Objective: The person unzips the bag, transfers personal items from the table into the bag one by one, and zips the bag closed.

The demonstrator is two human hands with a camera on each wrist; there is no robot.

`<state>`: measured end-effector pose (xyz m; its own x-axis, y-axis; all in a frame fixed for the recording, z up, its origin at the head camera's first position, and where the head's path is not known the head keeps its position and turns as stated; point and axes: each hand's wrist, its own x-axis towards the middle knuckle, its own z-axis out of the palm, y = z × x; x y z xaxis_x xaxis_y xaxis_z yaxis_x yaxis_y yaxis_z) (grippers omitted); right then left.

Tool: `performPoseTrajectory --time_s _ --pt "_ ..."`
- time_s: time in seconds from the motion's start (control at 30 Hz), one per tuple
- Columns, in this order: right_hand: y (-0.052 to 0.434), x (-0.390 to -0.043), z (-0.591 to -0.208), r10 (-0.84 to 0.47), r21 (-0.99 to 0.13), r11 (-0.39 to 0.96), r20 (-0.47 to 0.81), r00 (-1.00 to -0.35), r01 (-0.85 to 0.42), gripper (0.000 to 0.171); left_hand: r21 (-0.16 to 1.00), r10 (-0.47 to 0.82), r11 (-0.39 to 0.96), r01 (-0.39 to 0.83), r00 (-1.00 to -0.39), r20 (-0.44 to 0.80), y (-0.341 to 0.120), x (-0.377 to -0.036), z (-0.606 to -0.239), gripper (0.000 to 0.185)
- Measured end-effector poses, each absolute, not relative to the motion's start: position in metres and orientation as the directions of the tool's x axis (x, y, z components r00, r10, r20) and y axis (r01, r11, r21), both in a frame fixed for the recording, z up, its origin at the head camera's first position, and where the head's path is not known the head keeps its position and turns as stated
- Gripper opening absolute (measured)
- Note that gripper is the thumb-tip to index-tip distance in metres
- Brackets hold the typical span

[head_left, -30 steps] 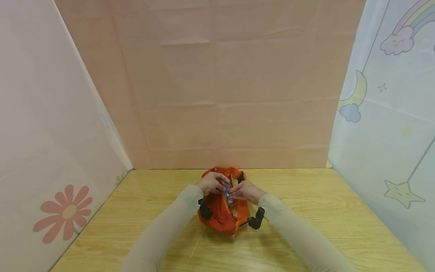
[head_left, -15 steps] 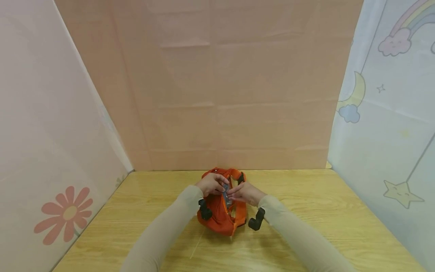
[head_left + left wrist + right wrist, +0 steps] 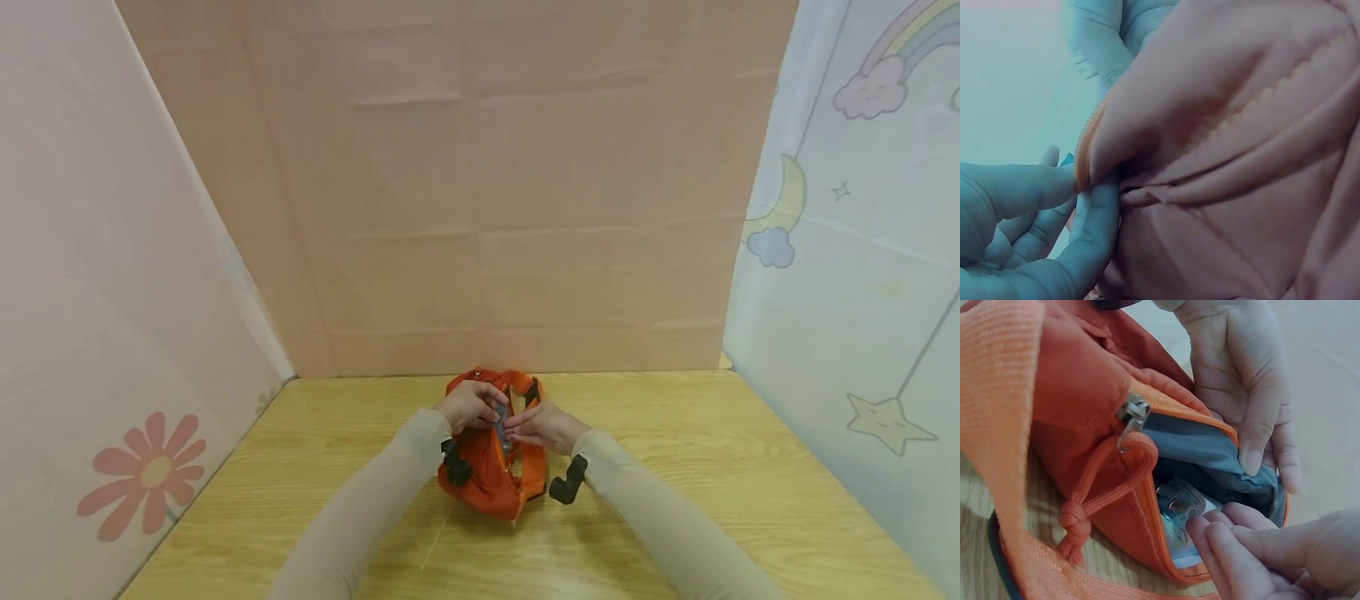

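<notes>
A red-orange waist bag (image 3: 487,487) lies on the table, its zipped pocket spread wide over a grey lining (image 3: 1191,447). My left hand (image 3: 467,406) pinches the pocket's edge; in the left wrist view its thumb and finger grip the orange zipper tape (image 3: 1088,147). Opposite it, my right hand (image 3: 551,427) reaches its fairly straight fingers (image 3: 1225,550) into the pocket mouth. Inside, beside those fingertips, sits a small shiny item (image 3: 1182,509) with a white label; its kind is unclear. The metal zipper slider (image 3: 1135,412) carries a knotted orange cord pull (image 3: 1075,515).
An orange strap (image 3: 534,467) with a black buckle (image 3: 532,392) runs along the bag's right side. Black wrist cameras hang below both cuffs. The wooden table (image 3: 675,467) is bounded by a peach back panel (image 3: 480,208) and printed side sheets.
Almost nothing differs. The left hand keeps its pinch on the pocket edge, and the right fingers shift very slightly at the pocket mouth.
</notes>
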<state>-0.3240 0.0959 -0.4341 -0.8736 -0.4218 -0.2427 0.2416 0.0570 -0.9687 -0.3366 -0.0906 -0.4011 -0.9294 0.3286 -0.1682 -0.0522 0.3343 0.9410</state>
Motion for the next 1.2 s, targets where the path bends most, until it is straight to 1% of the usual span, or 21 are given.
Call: performPoseTrajectory --time_s 0.2,0.43,0.57,0.73,0.87,0.93,1.07,1.2 --pt "0.099 -0.326 -0.440 -0.457 -0.968 0.009 -0.227 -0.860 0.250 0.035 0.942 0.316 0.325 -0.082 -0.929 -0.190 -0.092 -0.336 -0.401 0.030" --pt "0.111 -0.327 -0.441 -0.563 -0.957 -0.049 -0.209 -0.800 0.285 0.039 0.943 0.314 0.321 -0.091 -0.929 -0.197 -0.096 -0.332 -0.402 0.024" --pt "0.118 -0.327 -0.438 -0.602 -0.958 -0.042 -0.201 -0.773 0.282 0.042 0.946 0.316 0.312 -0.092 -0.929 -0.194 -0.098 -0.331 -0.403 0.027" --pt "0.129 -0.326 -0.433 -0.611 -0.969 -0.008 -0.189 -0.769 0.245 0.044 0.947 0.304 0.314 -0.072 -0.937 -0.172 -0.099 -0.331 -0.403 0.035" --pt "0.140 -0.325 -0.432 -0.612 -0.975 0.011 -0.182 -0.769 0.222 0.045 0.943 0.268 0.326 -0.065 -0.950 -0.158 -0.096 -0.333 -0.402 0.030" --pt "0.146 -0.325 -0.431 -0.618 -0.974 -0.005 -0.175 -0.766 0.226 0.046 0.938 0.260 0.341 -0.059 -0.953 -0.155 -0.095 -0.333 -0.400 0.027" --pt "0.154 -0.324 -0.432 -0.626 -0.971 -0.027 -0.168 -0.761 0.237 0.047 0.918 0.280 0.396 -0.018 -0.950 -0.139 -0.089 -0.330 -0.398 0.026" --pt "0.158 -0.323 -0.432 -0.607 -0.970 -0.029 -0.174 -0.776 0.240 0.047 0.892 0.309 0.452 0.006 -0.939 -0.151 -0.080 -0.325 -0.396 0.028"
